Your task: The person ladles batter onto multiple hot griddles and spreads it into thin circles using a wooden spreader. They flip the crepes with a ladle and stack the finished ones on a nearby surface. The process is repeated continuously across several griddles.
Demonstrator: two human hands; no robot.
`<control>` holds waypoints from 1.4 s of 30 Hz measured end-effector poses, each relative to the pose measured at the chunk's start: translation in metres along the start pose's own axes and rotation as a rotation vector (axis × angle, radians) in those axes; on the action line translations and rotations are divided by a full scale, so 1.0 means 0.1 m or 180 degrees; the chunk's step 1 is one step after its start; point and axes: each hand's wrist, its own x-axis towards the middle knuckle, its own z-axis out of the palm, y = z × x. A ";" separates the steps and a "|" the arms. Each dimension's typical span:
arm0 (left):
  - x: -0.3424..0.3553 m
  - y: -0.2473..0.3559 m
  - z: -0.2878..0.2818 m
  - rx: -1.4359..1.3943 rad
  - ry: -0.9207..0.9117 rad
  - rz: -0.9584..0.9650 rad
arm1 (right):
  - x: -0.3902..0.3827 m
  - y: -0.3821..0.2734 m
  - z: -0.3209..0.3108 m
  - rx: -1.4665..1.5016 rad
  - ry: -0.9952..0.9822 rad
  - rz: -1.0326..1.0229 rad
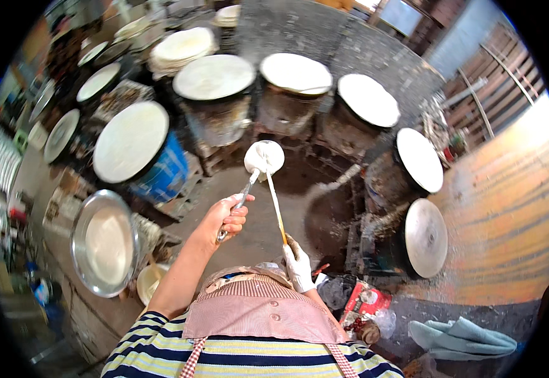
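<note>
My bare left hand [227,220] is closed on the metal handle of a ladle [253,151], held out centrally over the floor. The ladle's bowl is coated or filled with white batter. My right hand [296,264], in a whitish glove, grips a long, thin pale stick [277,211], whose far end reaches into the ladle's bowl. Beyond my hands stands an arc of drums with round plates on top, several covered in white sheets, such as the one on the blue drum [127,142]. A steel basin [104,205] of cream-coloured batter sits left of my left arm.
Stacked white rounds [183,47] stand at the back left. A dark wall [375,50] curves behind the drums, with wooden slats [498,85] and a streaked orange board [488,227] on the right. A pale blue cloth [460,337] and clutter [366,299] lie at lower right.
</note>
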 end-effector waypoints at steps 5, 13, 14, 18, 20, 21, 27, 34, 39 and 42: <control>0.31 -0.20 1.34 0.1284 -0.0465 -0.0064 | 0.05 -0.39 -0.84 -0.0025 0.0902 -0.0272; 1.75 -0.65 2.58 0.1942 -0.1572 -0.1160 | -0.08 -0.36 -1.65 0.0358 0.2231 -0.0175; 1.92 -0.75 2.70 0.1876 -0.1614 -0.1390 | -0.05 -0.22 -1.72 0.0408 0.2401 -0.0031; 2.40 -1.11 3.05 0.1414 -0.1891 -0.2503 | -0.03 -0.20 -1.93 0.1369 0.3118 0.0316; 2.58 -1.29 3.29 0.1597 -0.2010 -0.2788 | 0.00 -0.47 -1.97 0.1479 0.3554 0.0429; 2.66 -1.36 3.41 0.1600 -0.2103 -0.2999 | 0.01 -0.43 -2.01 0.1396 0.3757 0.0293; 2.97 -1.72 3.95 0.2412 -0.2760 -0.3528 | 0.22 -0.58 -2.00 0.1624 0.4853 0.0226; 3.38 -2.57 3.70 0.4002 -0.3426 -0.2721 | 0.62 -0.10 -1.76 0.2244 0.5699 0.0734; 3.63 -2.83 3.48 0.4792 -0.4311 -0.0711 | 0.74 -0.12 -1.63 0.2765 0.5920 0.0932; 3.58 -2.67 3.56 0.5143 -0.4767 0.0202 | 0.67 -0.21 -1.63 0.2332 0.5915 0.1161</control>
